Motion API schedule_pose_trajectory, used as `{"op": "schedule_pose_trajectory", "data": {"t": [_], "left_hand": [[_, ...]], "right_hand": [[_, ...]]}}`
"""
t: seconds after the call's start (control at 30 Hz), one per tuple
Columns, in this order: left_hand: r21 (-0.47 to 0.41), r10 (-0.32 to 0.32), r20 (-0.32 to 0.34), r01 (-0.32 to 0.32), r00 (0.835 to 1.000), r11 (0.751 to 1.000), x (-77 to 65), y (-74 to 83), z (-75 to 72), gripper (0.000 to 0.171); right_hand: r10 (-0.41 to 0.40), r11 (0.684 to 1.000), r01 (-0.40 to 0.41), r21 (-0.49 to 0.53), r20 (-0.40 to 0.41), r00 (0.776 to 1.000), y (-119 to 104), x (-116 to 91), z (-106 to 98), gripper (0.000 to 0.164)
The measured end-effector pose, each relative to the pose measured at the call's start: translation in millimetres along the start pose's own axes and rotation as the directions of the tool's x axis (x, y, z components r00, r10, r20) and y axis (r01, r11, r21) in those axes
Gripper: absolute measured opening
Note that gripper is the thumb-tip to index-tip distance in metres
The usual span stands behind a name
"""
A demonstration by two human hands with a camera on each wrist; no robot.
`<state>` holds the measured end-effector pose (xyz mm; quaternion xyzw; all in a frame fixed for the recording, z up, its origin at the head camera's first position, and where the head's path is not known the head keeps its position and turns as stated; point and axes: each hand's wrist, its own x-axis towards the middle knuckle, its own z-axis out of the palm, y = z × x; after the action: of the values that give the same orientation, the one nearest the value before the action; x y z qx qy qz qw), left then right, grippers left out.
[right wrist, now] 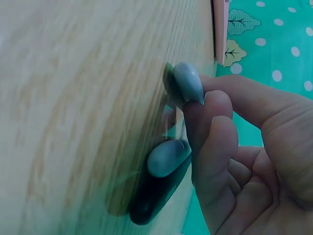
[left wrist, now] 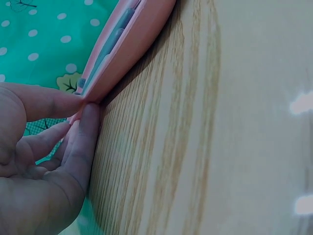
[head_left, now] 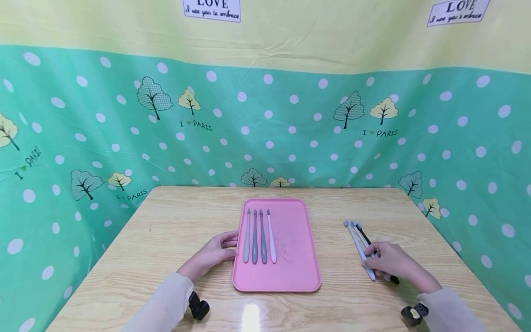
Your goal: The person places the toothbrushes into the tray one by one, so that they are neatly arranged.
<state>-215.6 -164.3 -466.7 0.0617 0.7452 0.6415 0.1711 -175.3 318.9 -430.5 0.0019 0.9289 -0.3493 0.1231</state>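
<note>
On the pink tray, several toothbrushes lie side by side, heads pointing away from me: grey ones and a pale pink-white one at the right end. My left hand touches the tray's left edge with extended fingers. To the right of the tray, my right hand pinches a light blue-grey toothbrush by its handle, between thumb and fingers. Just beside it on the table lie a black toothbrush and another light one, both partly hidden under the hand.
The wooden table carries the tray near its middle. A green and yellow printed curtain hangs along the back and both sides. Light reflects off the table's front.
</note>
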Motion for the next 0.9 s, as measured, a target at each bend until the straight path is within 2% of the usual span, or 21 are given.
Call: {"op": "schedule_pose_trajectory", "data": {"t": [0.47, 0.9], "left_hand": [[0.019, 0.0, -0.008, 0.0, 1.0, 1.0, -2.3, 0.2, 0.8, 0.064], [0.0, 0.01, 0.0, -0.01, 1.0, 1.0, -3.4, 1.9, 0.7, 0.064]], "right_hand": [[0.012, 1.0, -0.012, -0.009, 0.04, 0.999, -2.6, 4.0, 3.9, 0.022], [-0.026, 0.998, 0.025, 0.05, 0.027, 0.999, -8.7, 7.8, 4.0, 0.028]]}}
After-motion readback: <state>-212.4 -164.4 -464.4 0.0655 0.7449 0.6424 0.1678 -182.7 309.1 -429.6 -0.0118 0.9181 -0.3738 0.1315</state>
